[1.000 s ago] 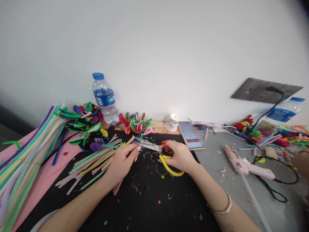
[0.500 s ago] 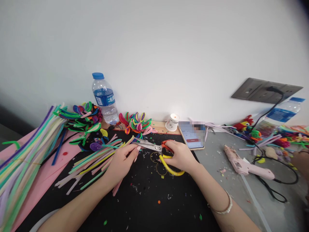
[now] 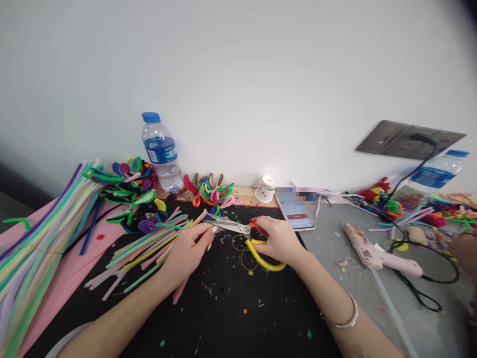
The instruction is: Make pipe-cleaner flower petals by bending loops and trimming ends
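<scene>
My right hand (image 3: 281,240) is closed around the handles of a pair of scissors (image 3: 233,226). One handle is orange-red, and a large yellow handle loop curves below the palm. The metal blades point left, their tips reaching the fingers of my left hand (image 3: 190,251). That hand is pinched at the blade ends; whatever sits between its fingertips is too small or hidden to make out. Under and beside it lies a fan of cut pastel pipe cleaners (image 3: 145,256), a yellow one poking up just past the fingers. Thin yellow rings (image 3: 249,259) lie below the scissors.
A water bottle (image 3: 161,154), looped pipe-cleaner bundles (image 3: 214,191), a paper cup (image 3: 266,189) and a phone (image 3: 298,216) line the wall. Long pipe cleaners (image 3: 40,248) lie left. At right are a pink glue gun (image 3: 387,261) with black cable and part of another person's hand (image 3: 464,253).
Hardly anything differs. Both hands and the scissors keep their places, with only a very slight shift of the whole view.
</scene>
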Action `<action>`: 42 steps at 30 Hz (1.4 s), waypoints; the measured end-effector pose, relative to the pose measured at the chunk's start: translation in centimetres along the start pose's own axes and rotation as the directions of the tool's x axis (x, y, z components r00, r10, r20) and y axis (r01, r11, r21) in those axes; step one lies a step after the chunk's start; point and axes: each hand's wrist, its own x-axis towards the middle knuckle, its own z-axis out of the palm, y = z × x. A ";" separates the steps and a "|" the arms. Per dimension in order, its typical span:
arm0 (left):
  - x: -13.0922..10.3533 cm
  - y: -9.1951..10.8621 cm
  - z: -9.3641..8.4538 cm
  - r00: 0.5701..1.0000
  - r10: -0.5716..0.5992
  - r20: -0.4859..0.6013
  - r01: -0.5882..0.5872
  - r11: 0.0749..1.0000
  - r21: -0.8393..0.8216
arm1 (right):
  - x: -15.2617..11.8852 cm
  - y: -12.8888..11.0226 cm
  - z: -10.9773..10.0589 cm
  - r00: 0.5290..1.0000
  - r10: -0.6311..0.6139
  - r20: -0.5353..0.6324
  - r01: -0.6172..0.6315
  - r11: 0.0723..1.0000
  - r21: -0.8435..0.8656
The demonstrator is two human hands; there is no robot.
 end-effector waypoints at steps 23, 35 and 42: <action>0.0 0.1 0.1 1.000 -0.005 -0.025 0.002 0.995 -0.103 | 0.3 0.3 0.3 0.951 0.267 -0.155 -0.282 0.956 -0.084; 0.0 0.9 0.4 0.975 -0.133 0.176 0.186 0.925 -0.331 | 0.2 1.7 1.5 0.893 0.387 -0.230 -0.404 0.914 -0.027; 0.0 0.5 1.2 0.934 -0.177 0.309 0.325 0.779 -0.536 | 0.0 -1.9 0.5 0.977 0.189 -0.095 -0.133 0.899 0.418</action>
